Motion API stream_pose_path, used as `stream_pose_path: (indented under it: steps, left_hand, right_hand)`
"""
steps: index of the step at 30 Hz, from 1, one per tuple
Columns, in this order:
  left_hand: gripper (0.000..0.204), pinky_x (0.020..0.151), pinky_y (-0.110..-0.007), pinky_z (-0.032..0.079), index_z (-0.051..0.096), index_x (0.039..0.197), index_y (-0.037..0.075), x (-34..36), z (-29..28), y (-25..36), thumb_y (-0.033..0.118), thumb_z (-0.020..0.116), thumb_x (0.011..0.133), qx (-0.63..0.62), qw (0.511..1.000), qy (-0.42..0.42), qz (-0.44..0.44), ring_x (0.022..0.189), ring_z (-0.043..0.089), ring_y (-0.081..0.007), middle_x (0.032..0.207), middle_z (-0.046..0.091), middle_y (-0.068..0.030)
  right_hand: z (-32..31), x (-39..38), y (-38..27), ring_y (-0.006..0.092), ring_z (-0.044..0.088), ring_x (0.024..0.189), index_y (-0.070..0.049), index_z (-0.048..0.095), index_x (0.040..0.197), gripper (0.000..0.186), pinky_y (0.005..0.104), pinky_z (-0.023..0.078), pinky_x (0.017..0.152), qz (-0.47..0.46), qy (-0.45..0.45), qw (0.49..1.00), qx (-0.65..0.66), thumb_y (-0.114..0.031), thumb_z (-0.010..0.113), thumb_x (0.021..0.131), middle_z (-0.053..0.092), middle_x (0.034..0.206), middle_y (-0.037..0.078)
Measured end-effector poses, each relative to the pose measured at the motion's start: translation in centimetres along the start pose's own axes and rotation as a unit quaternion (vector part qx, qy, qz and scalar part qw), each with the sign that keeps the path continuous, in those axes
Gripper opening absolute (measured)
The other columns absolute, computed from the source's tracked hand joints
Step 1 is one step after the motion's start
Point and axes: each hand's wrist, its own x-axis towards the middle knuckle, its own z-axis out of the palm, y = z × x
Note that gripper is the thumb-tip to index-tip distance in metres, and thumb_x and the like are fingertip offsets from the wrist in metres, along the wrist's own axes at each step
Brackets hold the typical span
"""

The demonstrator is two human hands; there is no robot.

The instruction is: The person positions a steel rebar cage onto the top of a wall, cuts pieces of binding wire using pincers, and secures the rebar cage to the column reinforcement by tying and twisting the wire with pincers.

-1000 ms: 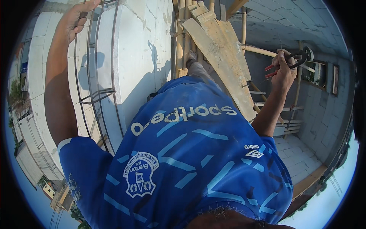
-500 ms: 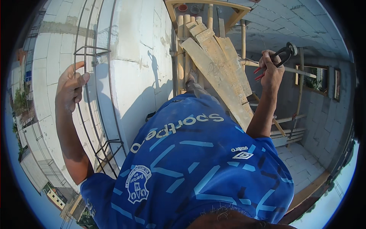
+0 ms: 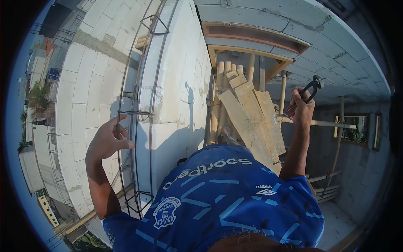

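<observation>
A long cage of steel rebar (image 3: 134, 112), with square stirrups at intervals, runs upward along the left side of the white block wall (image 3: 172, 75). My left hand (image 3: 113, 140) is at its outer bars just below a stirrup, fingers apart and bent, thumb out; I cannot tell whether the fingertips touch the steel. My right hand (image 3: 303, 107) is raised at the right, closed on black pincers (image 3: 312, 88) with red handles, their head pointing up. My blue shirt fills the lower middle.
Loose tan boards (image 3: 239, 117) lie over bamboo poles (image 3: 216, 109) below me, beside a wooden-framed opening (image 3: 289, 61). A lower room with a window (image 3: 352, 130) and crossing poles is at the right. Block walls (image 3: 84, 84) and distant buildings are beyond the left edge.
My view has swung, so the scene sits lower and further right. My left hand has come down from high on the cage and its fingers have loosened. The pincers remain in my right hand.
</observation>
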Motion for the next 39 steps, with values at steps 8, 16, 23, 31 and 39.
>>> stream_pose_path:
  steps: [8,16,23,31,39]
  left_hand:
    - [0.092,0.084,-0.034,0.052,0.033,0.145,-0.005,10.8,-4.2,5.4,0.036,0.079,0.077,0.043,0.961,0.257,0.089,0.107,0.06,-0.0244,0.12,0.061,-0.0195]
    - [0.084,0.034,-0.021,0.025,0.042,0.132,-0.011,15.5,-3.8,7.5,0.022,0.086,0.069,-0.271,0.955,0.101,0.066,0.041,0.038,-0.0051,0.063,0.05,0.002]
    - [0.072,0.036,-0.021,0.021,0.047,0.126,-0.007,14.9,-4.2,9.0,0.016,0.084,0.068,-0.26,0.959,0.109,0.023,0.04,0.033,-0.004,0.06,0.046,0.005]
    - [0.048,0.036,-0.018,0.015,0.052,0.126,0.001,17.4,-3.7,5.4,0.021,0.072,0.086,-0.211,0.969,0.113,0.06,0.039,0.022,0.0019,0.059,0.038,0.0117]
    - [0.042,0.039,-0.017,0.015,0.052,0.127,0.002,18.2,-4.0,4.7,0.02,0.066,0.092,-0.215,0.97,0.086,0.068,0.042,0.023,0.003,0.064,0.039,0.0123]
  right_hand:
    - [0.7,2.9,-0.2,0.005,0.043,0.054,-0.001,0.065,0.094,0.01,0.0213,0.034,0.049,-0.014,0.009,1.0,-0.015,-0.01,0.06,0.093,0.05,0.065,-0.003]
    - [-1.5,5.9,1.5,0.0067,0.043,0.057,-0.001,0.063,0.09,0.009,0.0231,0.034,0.053,-0.006,0.038,0.999,-0.013,-0.008,0.059,0.093,0.05,0.066,-0.001]
    - [2.1,9.2,0.1,0.007,0.043,0.056,0.0,0.064,0.091,0.01,0.023,0.034,0.052,-0.009,0.019,0.999,-0.046,-0.009,0.062,0.092,0.051,0.066,-0.001]
    - [5.5,9.5,1.7,0.0072,0.048,0.059,-0.001,0.07,0.094,0.013,0.0239,0.04,0.05,-0.048,-0.048,0.997,-0.042,-0.013,0.068,0.09,0.056,0.068,-0.001]
    - [2.2,7.7,2.9,0.0086,0.048,0.06,0.005,0.068,0.1,0.016,0.0227,0.037,0.054,-0.055,-0.031,0.998,-0.003,-0.008,0.065,0.091,0.055,0.069,0.001]
